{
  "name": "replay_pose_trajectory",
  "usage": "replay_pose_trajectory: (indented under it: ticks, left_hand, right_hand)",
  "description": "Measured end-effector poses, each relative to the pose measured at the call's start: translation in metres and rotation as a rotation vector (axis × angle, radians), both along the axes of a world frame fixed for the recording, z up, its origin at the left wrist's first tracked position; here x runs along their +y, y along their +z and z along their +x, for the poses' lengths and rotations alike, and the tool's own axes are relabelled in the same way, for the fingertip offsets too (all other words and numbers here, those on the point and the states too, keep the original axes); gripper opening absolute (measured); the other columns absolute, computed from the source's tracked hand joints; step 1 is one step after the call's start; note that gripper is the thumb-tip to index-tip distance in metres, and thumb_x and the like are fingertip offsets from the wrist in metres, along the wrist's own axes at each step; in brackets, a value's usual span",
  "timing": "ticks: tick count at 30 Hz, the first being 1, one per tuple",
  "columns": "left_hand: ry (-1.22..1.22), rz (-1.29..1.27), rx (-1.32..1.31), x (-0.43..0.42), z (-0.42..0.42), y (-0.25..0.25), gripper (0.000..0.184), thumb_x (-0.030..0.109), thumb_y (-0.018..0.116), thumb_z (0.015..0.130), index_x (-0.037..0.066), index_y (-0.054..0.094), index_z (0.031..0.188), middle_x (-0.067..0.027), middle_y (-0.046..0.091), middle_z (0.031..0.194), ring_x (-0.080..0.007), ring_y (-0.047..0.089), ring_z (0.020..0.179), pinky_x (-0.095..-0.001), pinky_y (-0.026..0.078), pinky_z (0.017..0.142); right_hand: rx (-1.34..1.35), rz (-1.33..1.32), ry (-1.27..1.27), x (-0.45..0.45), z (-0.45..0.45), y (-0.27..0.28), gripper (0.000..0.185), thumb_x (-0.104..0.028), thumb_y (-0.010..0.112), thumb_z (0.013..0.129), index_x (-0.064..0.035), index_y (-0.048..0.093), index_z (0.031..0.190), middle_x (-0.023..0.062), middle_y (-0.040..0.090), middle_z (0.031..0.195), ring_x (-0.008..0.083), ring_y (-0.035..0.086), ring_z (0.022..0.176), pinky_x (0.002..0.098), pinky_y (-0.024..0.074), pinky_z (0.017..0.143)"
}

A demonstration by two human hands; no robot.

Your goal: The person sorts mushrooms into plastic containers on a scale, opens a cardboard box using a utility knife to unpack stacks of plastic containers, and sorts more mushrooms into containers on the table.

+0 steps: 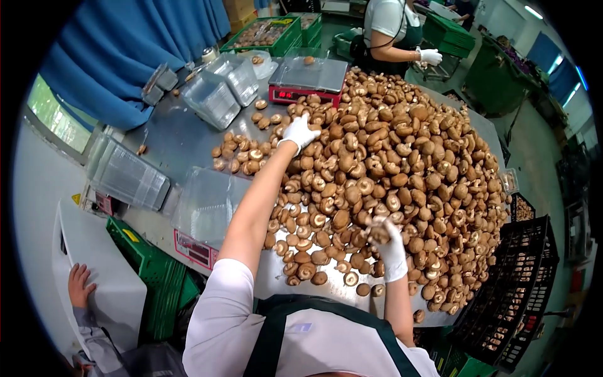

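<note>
A large heap of brown mushrooms (402,151) covers the metal table. My left hand (299,133), in a white glove, reaches to the heap's far left part, just in front of the red scale (304,78); its fingers are spread over mushrooms. Nearer to me, my right hand (392,251), also gloved, has its fingers closed around a mushroom (379,234) above the front of the heap. On the left, a clear plastic tray (210,201) lies on a second scale (196,248) with a red and white front.
Stacked clear trays (213,94) stand at the back left, more trays (129,173) at the left edge. Green crates (267,38) are behind. A gloved co-worker (389,38) stands across the table. Black crates (512,289) are at right; another person's hand (80,284) is lower left.
</note>
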State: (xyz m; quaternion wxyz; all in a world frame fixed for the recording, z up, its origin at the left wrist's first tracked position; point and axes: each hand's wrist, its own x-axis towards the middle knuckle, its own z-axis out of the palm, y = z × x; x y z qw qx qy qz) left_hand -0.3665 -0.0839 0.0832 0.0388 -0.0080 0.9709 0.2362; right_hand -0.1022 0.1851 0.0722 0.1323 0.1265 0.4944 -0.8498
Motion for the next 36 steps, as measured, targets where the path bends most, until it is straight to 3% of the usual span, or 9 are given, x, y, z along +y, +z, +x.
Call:
replay_pose_trajectory:
  ticks: [4,10,14,19,23,26,28,31,36]
  left_hand:
    - [-0.146,-0.204,-0.085,0.017,-0.014,-0.012,0.063,0.02,0.064,0.075,0.017,0.038,0.133,-0.0177,0.043,0.129,-0.0333,0.047,0.116,-0.0405,0.041,0.095]
    - [-0.216,0.042,0.19,-0.009,-0.011,-0.018,0.048,0.019,0.072,0.068,0.014,0.053,0.112,-0.0113,0.054,0.111,-0.0272,0.055,0.102,-0.0381,0.046,0.086]
    - [-0.006,0.864,0.187,-0.053,0.007,-0.01,0.045,0.017,0.075,0.07,0.006,0.056,0.109,-0.0072,0.059,0.105,-0.0156,0.058,0.09,-0.0294,0.048,0.078]
    - [0.193,1.946,-0.058,-0.108,0.031,-0.001,0.032,0.025,0.055,0.084,0.01,0.054,0.113,-0.0089,0.06,0.106,-0.0237,0.059,0.095,-0.035,0.05,0.083]
    - [0.144,2.206,-0.439,-0.134,0.027,-0.038,0.04,0.041,0.052,0.086,0.006,0.056,0.105,-0.0123,0.061,0.098,-0.0203,0.06,0.077,-0.0357,0.053,0.07]
    - [0.489,1.855,-0.177,-0.109,0.022,-0.044,0.047,0.048,0.057,0.083,0.004,0.056,0.098,-0.0075,0.061,0.086,-0.0208,0.06,0.076,-0.0346,0.052,0.067]
    - [0.588,1.571,-0.152,-0.101,0.022,-0.034,0.029,0.033,0.062,0.081,0.005,0.062,0.091,-0.0067,0.062,0.085,-0.02,0.06,0.077,-0.0328,0.049,0.07]
    - [0.308,0.777,0.151,-0.099,-0.001,-0.059,0.022,0.023,0.065,0.072,0.004,0.069,0.084,-0.0096,0.067,0.084,-0.0214,0.062,0.083,-0.032,0.047,0.076]
    - [0.181,0.015,-0.183,-0.064,-0.018,-0.03,0.081,0.062,0.054,0.07,0.009,0.044,0.13,-0.0164,0.046,0.131,-0.0307,0.047,0.119,-0.0396,0.038,0.098]
  right_hand:
    - [0.039,-0.037,0.191,0.002,0.01,-0.018,0.023,-0.016,0.051,0.087,-0.0018,0.057,0.105,0.0086,0.064,0.099,0.0136,0.061,0.088,0.0229,0.0459,0.076]
    - [0.092,0.068,0.226,-0.002,0.023,-0.028,0.025,-0.006,0.051,0.084,0.0023,0.057,0.107,0.0115,0.063,0.106,0.0146,0.057,0.099,0.0237,0.0424,0.086]
    - [0.028,0.044,0.206,0.003,0.034,-0.032,0.024,-0.006,0.051,0.083,0.0018,0.058,0.105,0.0099,0.063,0.105,0.0126,0.057,0.095,0.0236,0.0431,0.084]
    - [0.01,-0.002,0.209,0.005,0.036,-0.041,0.024,-0.008,0.052,0.083,0.0022,0.058,0.104,0.0113,0.062,0.106,0.014,0.058,0.095,0.0247,0.0435,0.084]
    - [0.006,-0.06,0.252,-0.001,0.03,-0.036,0.025,-0.009,0.052,0.085,0.0032,0.058,0.106,0.0132,0.062,0.106,0.0152,0.058,0.097,0.0259,0.043,0.086]
    - [0.018,-0.026,0.255,-0.006,0.027,-0.034,0.024,-0.008,0.052,0.085,0.0034,0.058,0.105,0.0127,0.062,0.106,0.0151,0.057,0.097,0.0257,0.0421,0.087]
    - [0.022,0.002,0.247,-0.005,0.029,-0.042,0.024,-0.008,0.052,0.085,0.0036,0.059,0.105,0.0124,0.063,0.106,0.0153,0.057,0.098,0.0258,0.0417,0.087]
    - [-0.013,0.013,0.232,-0.005,0.029,-0.037,0.024,-0.008,0.052,0.084,0.004,0.059,0.104,0.0121,0.063,0.104,0.0166,0.057,0.099,0.0269,0.0421,0.088]
    - [-0.029,0.053,0.217,-0.005,0.03,-0.041,0.022,-0.007,0.052,0.084,0.0041,0.061,0.102,0.0115,0.063,0.102,0.0172,0.058,0.097,0.0269,0.0436,0.087]
